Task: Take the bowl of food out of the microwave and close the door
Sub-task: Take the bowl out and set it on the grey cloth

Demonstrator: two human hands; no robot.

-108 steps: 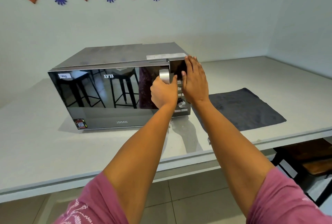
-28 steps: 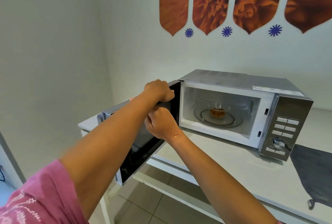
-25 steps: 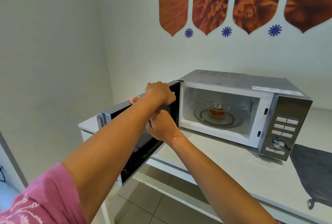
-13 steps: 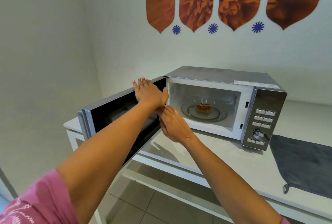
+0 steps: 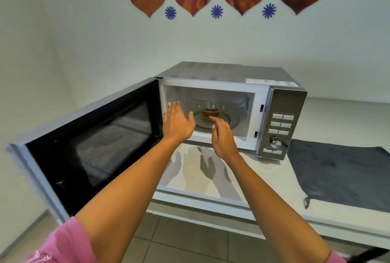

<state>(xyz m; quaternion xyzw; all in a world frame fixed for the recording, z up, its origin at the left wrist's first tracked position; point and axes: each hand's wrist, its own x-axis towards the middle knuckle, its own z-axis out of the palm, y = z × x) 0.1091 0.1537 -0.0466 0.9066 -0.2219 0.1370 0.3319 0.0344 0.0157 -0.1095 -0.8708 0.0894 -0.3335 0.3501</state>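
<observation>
The small clear glass bowl holding orange-brown food [image 5: 211,109] sits at the middle of the round glass turntable [image 5: 230,119] inside the silver-and-white microwave [image 5: 221,77], whose black-windowed door [image 5: 101,140] is swung fully open to the left. Both hands are spread and empty, grasping nothing: the left hand [image 5: 177,122] is held at the left edge of the opening, the right hand [image 5: 222,136] just in front of the cavity, its fingertips [image 5: 211,117] reaching toward the bowl but apparently not yet touching it.

The step in hand is judged to be the reach for the bowl. It would be done well if the bowl were cupped from both sides below the rim, kept level, lifted clear of the turntable before being drawn straight out, and kept away from the cavity walls. Heat should be expected, so a first light touch is advised. The grey cloth [image 5: 337,170] spread on the white table [image 5: 200,176] to the right of the microwave offers a likely setting-down place, after which the door can be swung shut.

Counted: one bowl, one microwave, one door, one turntable, one cloth, two hands.
</observation>
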